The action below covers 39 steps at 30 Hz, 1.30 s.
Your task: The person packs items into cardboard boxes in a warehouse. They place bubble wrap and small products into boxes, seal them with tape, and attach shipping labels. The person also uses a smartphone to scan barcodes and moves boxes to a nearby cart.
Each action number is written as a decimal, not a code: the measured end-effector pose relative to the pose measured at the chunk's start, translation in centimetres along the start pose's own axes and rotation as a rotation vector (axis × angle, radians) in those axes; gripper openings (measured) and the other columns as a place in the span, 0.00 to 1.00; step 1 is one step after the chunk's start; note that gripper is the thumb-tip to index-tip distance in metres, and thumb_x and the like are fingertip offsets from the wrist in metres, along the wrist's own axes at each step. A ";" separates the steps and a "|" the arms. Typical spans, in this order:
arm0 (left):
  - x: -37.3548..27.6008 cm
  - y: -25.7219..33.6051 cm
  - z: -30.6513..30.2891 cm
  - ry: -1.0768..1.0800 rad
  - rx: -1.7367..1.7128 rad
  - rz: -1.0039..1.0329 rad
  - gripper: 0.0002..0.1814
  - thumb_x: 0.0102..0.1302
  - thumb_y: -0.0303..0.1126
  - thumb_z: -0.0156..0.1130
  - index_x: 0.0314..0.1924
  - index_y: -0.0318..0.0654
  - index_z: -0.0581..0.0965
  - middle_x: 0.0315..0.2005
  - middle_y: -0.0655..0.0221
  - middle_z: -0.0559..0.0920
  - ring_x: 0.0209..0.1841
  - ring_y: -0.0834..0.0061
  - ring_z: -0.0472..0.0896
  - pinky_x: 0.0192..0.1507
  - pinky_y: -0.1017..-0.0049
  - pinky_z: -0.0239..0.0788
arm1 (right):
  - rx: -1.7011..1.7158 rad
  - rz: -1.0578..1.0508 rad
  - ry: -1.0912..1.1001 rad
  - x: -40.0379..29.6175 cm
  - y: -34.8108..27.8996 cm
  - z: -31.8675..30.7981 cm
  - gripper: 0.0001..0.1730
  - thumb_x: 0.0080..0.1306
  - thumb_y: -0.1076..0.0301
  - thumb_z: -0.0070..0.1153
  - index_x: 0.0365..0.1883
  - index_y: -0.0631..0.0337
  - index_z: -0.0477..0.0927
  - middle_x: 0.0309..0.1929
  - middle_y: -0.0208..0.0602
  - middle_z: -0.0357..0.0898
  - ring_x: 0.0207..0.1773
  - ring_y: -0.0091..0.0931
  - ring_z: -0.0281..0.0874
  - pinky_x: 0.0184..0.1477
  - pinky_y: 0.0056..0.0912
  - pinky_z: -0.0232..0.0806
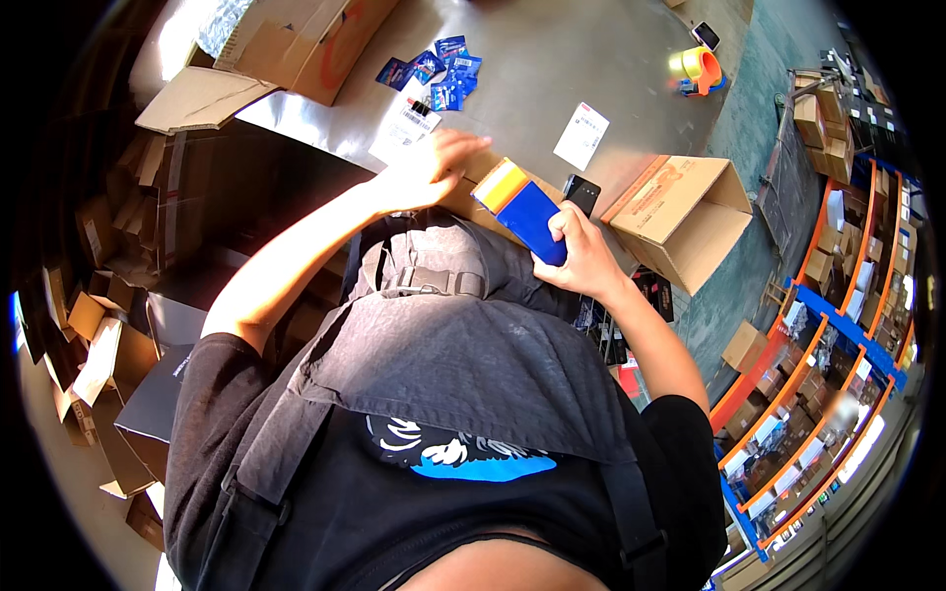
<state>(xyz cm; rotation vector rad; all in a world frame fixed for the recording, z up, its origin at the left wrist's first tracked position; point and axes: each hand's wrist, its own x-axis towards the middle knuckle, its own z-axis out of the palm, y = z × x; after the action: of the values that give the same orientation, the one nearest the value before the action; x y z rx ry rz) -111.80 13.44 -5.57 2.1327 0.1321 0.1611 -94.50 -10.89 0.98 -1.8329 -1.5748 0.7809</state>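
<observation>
My right hand (580,247) grips the lower end of a blue box with a yellow-orange end band (530,220). The box is tilted over a piece of brown cardboard (484,188) at the table's near edge. To the left, my left hand (443,166) hovers near the banded end, fingers apart, with nothing seen in it. Beyond it lie a printed paper with a black clip (403,133) and several small blue packets (447,70). A white printed label (582,137) lies flat farther right. Beside my right hand is a black phone (582,194).
An open cardboard carton (672,214) stands at the right. Another large carton (295,44) occupies the back left. Tape rolls (696,70) and a small device (706,35) sit at the far right edge. Shelving (828,332) holds boxes beyond; cartons (111,362) are piled at left.
</observation>
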 end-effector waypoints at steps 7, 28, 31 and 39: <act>1.3 5.5 -0.4 -0.004 -0.686 -0.666 0.24 0.71 0.49 0.55 0.44 0.31 0.81 0.33 0.67 0.82 0.38 0.80 0.77 0.47 0.77 0.67 | -0.014 -0.017 -0.028 0.2 -0.3 -0.1 0.29 0.45 0.69 0.67 0.40 0.56 0.62 0.35 0.36 0.66 0.34 0.37 0.73 0.36 0.40 0.70; 0.6 0.7 1.4 -0.092 -1.191 -0.829 0.10 0.69 0.29 0.58 0.46 0.32 0.79 0.36 0.66 0.83 0.42 0.77 0.82 0.49 0.74 0.75 | -0.150 0.091 -0.139 1.6 -3.6 -1.2 0.46 0.53 0.58 0.69 0.70 0.33 0.64 0.38 0.44 0.69 0.40 0.43 0.77 0.43 0.44 0.73; 0.7 1.0 1.7 0.007 -1.064 -0.846 0.09 0.70 0.31 0.58 0.44 0.33 0.79 0.34 0.67 0.82 0.40 0.78 0.81 0.46 0.75 0.74 | -0.214 0.094 -0.127 2.0 -4.1 -1.4 0.43 0.56 0.53 0.68 0.70 0.33 0.65 0.38 0.45 0.70 0.40 0.44 0.77 0.44 0.45 0.74; 0.2 -0.2 -0.3 0.182 -1.142 -0.841 0.09 0.68 0.34 0.64 0.38 0.36 0.79 0.30 0.74 0.78 0.34 0.79 0.75 0.43 0.77 0.69 | -0.227 0.212 -0.191 2.8 -4.0 -2.1 0.40 0.58 0.57 0.65 0.70 0.36 0.66 0.44 0.48 0.73 0.45 0.45 0.78 0.48 0.45 0.73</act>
<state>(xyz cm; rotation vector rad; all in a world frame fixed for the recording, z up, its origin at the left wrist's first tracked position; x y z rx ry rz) -111.65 13.82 -5.54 0.8092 0.8102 -0.0706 -95.14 -7.80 5.28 -2.1710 -1.6632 0.9277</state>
